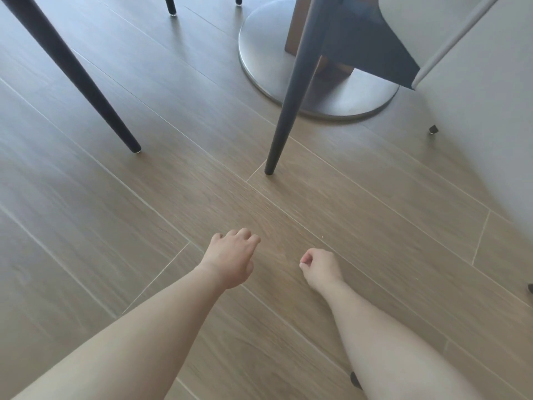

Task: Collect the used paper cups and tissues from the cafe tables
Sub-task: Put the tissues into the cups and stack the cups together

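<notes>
Two bare forearms (138, 336) stretch forward low over the pale brown wood-plank floor (375, 197). The left hand (230, 255) is slack, its fingers loosely curled around nothing, and the right hand (321, 268) is clenched, thumb against forefinger, with nothing showing in it. No paper cup or tissue is in view, only slim dark tapered chair legs (284, 111) and a round brushed-metal table base (259, 62). This looks like a search between counters, so the next move calls for looking up to a counter top.
</notes>
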Available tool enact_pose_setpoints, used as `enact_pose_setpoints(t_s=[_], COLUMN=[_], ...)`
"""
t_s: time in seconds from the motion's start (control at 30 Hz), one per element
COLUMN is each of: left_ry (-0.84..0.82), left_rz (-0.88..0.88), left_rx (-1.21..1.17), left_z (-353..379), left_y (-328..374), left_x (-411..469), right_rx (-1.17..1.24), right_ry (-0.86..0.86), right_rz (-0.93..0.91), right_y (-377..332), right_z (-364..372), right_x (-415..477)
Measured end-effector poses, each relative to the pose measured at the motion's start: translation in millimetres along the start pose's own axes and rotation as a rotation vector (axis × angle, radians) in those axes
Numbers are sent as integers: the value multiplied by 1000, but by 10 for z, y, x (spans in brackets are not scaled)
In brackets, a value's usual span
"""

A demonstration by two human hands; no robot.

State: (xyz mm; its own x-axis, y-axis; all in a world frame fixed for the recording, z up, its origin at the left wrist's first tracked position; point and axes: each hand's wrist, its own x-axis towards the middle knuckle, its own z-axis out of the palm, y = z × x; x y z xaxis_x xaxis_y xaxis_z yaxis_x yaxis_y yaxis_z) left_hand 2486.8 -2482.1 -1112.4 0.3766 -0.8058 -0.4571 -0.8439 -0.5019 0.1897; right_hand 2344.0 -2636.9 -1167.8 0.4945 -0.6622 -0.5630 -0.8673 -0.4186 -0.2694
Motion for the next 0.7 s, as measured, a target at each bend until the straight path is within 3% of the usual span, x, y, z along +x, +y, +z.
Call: enact_pose_setpoints(t_s=[0.17,0.3,0.53,0.7], left_ry=[31,97,168,177], left_rz=[-63,-61,-40,-187], left_rx=[-48,-38,-87,-181], left_z=[-238,-706,-2132,-3336], left_y=[-227,-398,-473,-527], left_x=[-11,-117,-1131,-2109], right_rx=[24,91,143,192], right_ry=[77,178,286,240], right_rz=[-298,-421,-573,-551], right_y=[-622,-1063,-1748,-2363], right_z=[-238,-516,-1452,-2412], right_x=[-53,-310,-1494,-2525])
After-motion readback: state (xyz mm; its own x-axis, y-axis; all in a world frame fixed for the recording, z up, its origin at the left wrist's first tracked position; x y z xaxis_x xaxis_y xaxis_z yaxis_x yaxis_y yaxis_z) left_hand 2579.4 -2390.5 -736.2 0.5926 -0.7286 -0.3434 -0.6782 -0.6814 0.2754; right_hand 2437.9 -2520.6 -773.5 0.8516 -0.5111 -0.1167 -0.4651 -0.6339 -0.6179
